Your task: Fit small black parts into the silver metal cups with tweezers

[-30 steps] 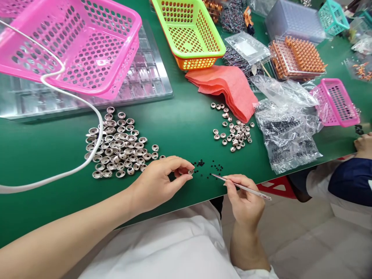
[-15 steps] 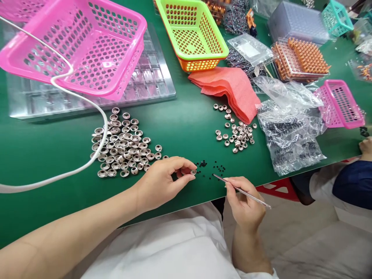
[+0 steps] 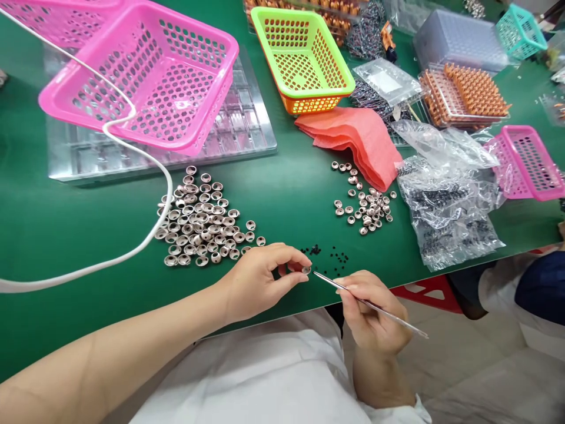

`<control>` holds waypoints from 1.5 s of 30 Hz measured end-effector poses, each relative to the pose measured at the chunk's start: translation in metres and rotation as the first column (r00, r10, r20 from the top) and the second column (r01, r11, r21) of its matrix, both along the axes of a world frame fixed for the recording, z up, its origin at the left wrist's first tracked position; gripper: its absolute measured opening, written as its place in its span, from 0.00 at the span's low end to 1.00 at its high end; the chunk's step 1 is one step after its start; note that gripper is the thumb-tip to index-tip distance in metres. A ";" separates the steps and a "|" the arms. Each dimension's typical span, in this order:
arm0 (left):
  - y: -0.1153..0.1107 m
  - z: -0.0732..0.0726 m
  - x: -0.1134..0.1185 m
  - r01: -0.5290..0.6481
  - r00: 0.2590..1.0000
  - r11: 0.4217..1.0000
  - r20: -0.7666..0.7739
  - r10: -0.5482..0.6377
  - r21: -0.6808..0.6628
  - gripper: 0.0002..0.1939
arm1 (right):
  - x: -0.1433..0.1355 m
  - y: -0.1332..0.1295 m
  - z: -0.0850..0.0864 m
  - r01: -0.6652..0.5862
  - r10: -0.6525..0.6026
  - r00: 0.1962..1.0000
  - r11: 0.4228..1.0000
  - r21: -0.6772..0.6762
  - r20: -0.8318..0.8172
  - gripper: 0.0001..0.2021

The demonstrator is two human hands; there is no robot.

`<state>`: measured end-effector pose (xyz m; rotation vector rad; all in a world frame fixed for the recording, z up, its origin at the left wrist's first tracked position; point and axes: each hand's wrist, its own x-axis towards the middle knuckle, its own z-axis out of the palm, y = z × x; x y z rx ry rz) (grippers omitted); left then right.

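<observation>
My left hand (image 3: 260, 280) pinches a small metal ring-shaped cup (image 3: 306, 270) between thumb and fingertips, just above the green table. In my right hand (image 3: 375, 312) is a pair of thin metal tweezers (image 3: 392, 318), held like a pen. Their tip points left and lies close to the cup; whether it carries a part is too small to tell. Tiny black parts (image 3: 339, 257) are scattered on the table behind both hands. Left of them lies a big heap of similar metal cups (image 3: 207, 224), and a smaller pile of cups (image 3: 371, 209) is farther back on the right.
A white cable (image 3: 161, 221) crosses the left heap. Behind stand a pink basket (image 3: 145, 76) on a clear tray (image 3: 260, 129), a green basket (image 3: 304, 65) and folded red cloth (image 3: 353, 135). Plastic bags (image 3: 454, 206) lie right, near another person's sleeve (image 3: 541, 288).
The tweezers' tip has moved left from the black parts to beside the cup in my left hand. The whole view has shifted slightly.
</observation>
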<state>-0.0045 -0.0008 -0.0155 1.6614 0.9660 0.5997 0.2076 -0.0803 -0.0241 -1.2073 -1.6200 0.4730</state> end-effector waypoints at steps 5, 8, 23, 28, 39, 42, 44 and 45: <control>-0.001 -0.001 0.000 -0.003 1.000 1.000 -0.003 0.003 0.012 0.06 | -0.006 0.003 0.000 -0.040 0.040 0.997 0.999 0.003 -0.064 0.19; -0.001 -0.001 0.000 -0.004 1.000 1.000 0.012 0.003 0.023 0.06 | -0.007 0.004 0.000 -0.067 0.067 0.996 0.998 0.008 -0.061 0.20; -0.001 0.001 0.000 -0.019 1.000 0.999 0.000 0.019 -0.026 0.05 | -0.006 0.004 -0.002 -0.071 0.071 0.997 0.997 0.000 -0.036 0.18; 0.001 0.005 0.000 -0.026 1.000 0.993 -0.003 0.026 -0.112 0.05 | -0.005 0.004 -0.003 -0.087 0.087 0.996 0.996 0.020 -0.007 0.18; 0.001 0.004 0.000 -0.040 0.999 0.983 -0.024 0.036 -0.178 0.06 | -0.002 0.006 -0.002 -0.114 0.106 0.990 0.990 0.081 0.089 0.19; 0.001 0.004 0.000 -0.038 0.999 0.980 -0.023 0.034 -0.193 0.06 | -0.004 0.006 -0.002 -0.110 0.104 0.992 0.990 0.084 0.075 0.19; 0.001 0.004 0.001 -0.036 0.999 0.979 -0.019 0.033 -0.199 0.06 | -0.004 0.005 -0.002 -0.104 0.098 0.993 0.991 0.080 0.071 0.19; 0.001 0.005 0.001 -0.038 0.999 0.979 -0.015 0.036 -0.199 0.06 | -0.005 0.005 -0.002 -0.100 0.095 0.993 0.992 0.079 0.065 0.19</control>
